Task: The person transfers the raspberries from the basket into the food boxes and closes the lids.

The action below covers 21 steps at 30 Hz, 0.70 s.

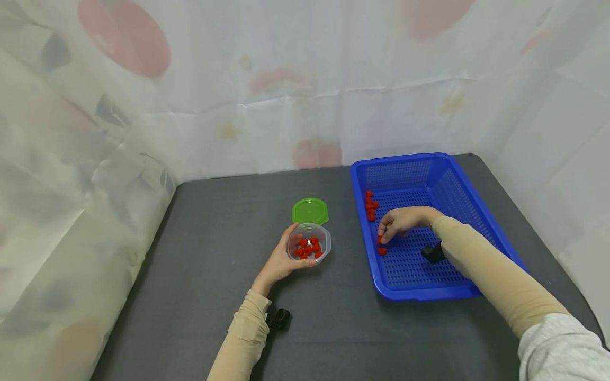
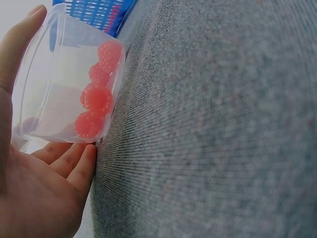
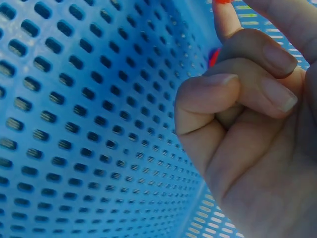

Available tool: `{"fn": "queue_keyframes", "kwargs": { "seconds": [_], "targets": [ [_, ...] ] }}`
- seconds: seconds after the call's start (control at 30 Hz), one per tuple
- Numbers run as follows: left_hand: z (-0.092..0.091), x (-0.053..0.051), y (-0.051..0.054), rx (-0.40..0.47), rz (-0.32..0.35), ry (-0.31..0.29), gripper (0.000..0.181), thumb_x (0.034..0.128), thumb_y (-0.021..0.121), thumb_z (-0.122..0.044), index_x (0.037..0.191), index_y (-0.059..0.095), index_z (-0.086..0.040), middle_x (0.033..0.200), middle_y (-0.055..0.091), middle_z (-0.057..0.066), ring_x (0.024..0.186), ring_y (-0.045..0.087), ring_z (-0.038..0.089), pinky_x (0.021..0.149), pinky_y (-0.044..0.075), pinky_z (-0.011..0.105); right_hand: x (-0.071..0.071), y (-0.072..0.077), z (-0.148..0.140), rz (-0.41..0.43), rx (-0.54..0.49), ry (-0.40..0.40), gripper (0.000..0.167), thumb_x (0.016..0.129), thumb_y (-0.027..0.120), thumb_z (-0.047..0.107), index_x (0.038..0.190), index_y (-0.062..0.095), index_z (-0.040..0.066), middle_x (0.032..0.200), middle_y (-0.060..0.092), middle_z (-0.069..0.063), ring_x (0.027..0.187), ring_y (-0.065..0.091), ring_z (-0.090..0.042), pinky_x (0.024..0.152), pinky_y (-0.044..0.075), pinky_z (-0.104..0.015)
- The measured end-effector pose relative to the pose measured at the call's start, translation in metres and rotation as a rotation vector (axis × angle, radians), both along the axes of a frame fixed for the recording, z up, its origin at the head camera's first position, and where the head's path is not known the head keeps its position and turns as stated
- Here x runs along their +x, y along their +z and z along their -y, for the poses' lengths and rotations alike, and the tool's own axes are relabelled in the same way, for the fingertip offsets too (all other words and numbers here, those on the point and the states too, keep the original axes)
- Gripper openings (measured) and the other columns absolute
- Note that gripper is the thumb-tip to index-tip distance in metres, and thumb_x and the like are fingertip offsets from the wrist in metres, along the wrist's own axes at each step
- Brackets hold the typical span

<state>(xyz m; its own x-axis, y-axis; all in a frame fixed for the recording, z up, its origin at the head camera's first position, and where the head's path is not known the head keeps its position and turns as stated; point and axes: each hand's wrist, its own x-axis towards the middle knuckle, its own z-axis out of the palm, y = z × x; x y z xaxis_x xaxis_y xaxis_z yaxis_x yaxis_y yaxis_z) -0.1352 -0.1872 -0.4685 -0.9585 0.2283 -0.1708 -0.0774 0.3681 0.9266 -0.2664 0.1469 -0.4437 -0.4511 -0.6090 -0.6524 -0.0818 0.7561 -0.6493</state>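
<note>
My left hand (image 1: 276, 264) grips a clear plastic tub (image 1: 326, 239) from its left side, thumb near the rim. Several red raspberries (image 2: 97, 98) lie on the tub's bottom, seen through its wall in the left wrist view. Over in the blue basket (image 1: 376, 282), my right hand (image 1: 406, 218) pinches a raspberry (image 1: 379, 239) between thumb and index finger; its other fingers (image 3: 257, 91) are curled toward the palm. In the right wrist view only a sliver of that raspberry (image 3: 223, 1) shows at the top edge. More raspberries (image 1: 370, 206) lie along the basket's left side.
Behind the tub a green lid (image 1: 310, 210) lies flat on the dark grey table (image 1: 214, 238). One loose raspberry (image 1: 382, 251) sits just below the right fingertips. The basket's raised walls surround the right hand. A patterned curtain (image 1: 286, 79) hangs along the table's back.
</note>
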Motion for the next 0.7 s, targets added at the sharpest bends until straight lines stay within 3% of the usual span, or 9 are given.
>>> {"fn": "queue_keyframes", "kwargs": {
  "seconds": [0.17, 0.47, 0.7],
  "targets": [
    [0.0, 0.0, 0.0, 0.001, 0.004, 0.001, 0.101, 0.0728, 0.08, -0.017, 0.15, 0.014, -0.018, 0.147, 0.035, 0.018, 0.138, 0.033, 0.034, 0.112, 0.028, 0.049, 0.001, 0.013, -0.001, 0.0, 0.002, 0.015, 0.023, 0.085, 0.066, 0.028, 0.098, 0.061, 0.01, 0.083, 0.055, 0.005, 0.075, 0.043, -0.012, 0.063, 0.037, -0.024],
    [0.0, -0.001, 0.0, -0.011, -0.002, -0.009, 0.102, 0.0732, 0.08, -0.019, 0.15, 0.013, -0.018, 0.147, 0.034, 0.018, 0.138, 0.033, 0.033, 0.112, 0.028, 0.049, 0.0, 0.044, -0.003, -0.061, -0.038, 0.064, 0.026, 0.087, 0.064, 0.026, 0.104, 0.062, 0.006, 0.062, 0.039, 0.006, 0.058, 0.033, -0.008, 0.057, 0.035, -0.022],
    [0.0, 0.0, -0.001, -0.005, -0.005, -0.007, 0.102, 0.0725, 0.08, -0.018, 0.15, 0.013, -0.017, 0.146, 0.035, 0.019, 0.137, 0.033, 0.033, 0.112, 0.028, 0.049, -0.003, 0.061, 0.004, -0.073, -0.044, 0.086, 0.028, 0.087, 0.064, 0.029, 0.104, 0.062, 0.006, 0.058, 0.034, 0.007, 0.054, 0.031, -0.009, 0.055, 0.033, -0.022]
  ]
}}
